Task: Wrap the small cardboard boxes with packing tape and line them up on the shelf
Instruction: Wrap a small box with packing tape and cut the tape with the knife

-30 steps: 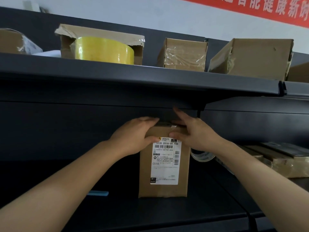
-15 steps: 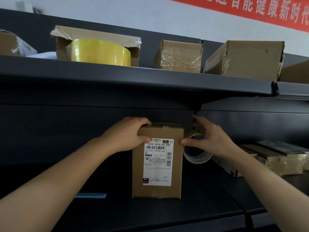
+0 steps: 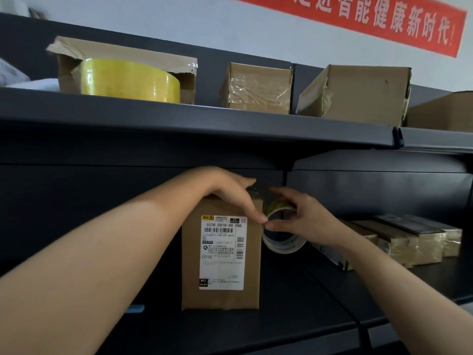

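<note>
Dark lower shelf (image 3: 268,334) carries the labelled box (image 3: 220,262), which stands upright on its short end with the shipping label facing the camera. The upper shelf (image 3: 179,129) runs right above the labelled box. On it, above and right of the labelled box, is a large carton (image 3: 363,93). Above and left is an open carton (image 3: 122,60) with a yellow tape roll (image 3: 128,80) in front. Almost straight above is a small taped box (image 3: 258,89). A row of wrapped boxes (image 3: 409,242) lies right of the labelled box, well apart from it.

A clear tape roll (image 3: 284,243) is just beside the labelled box's right edge, near its top. The left hand (image 3: 230,190) is draped over the box top, its fingers curled down the front right corner to grip it. The right hand (image 3: 304,219) pinches the roll, thumb on the near rim and fingers over the far side. The thumb nearly meets the left fingertips. Can't tell whether the tape end is stuck to the box yet.

Step, as I judge it: starting a tape pass at the top right corner.

Risks:
- The box is tall on a narrow base, so a sideways pull on the roll could tip or slide it if the left hand eases off.
- The tape may fold on itself or wrinkle, since there's little room under the upper shelf.
- The strip could run across the label.
- The free end may lift if it isn't pressed down.
</note>
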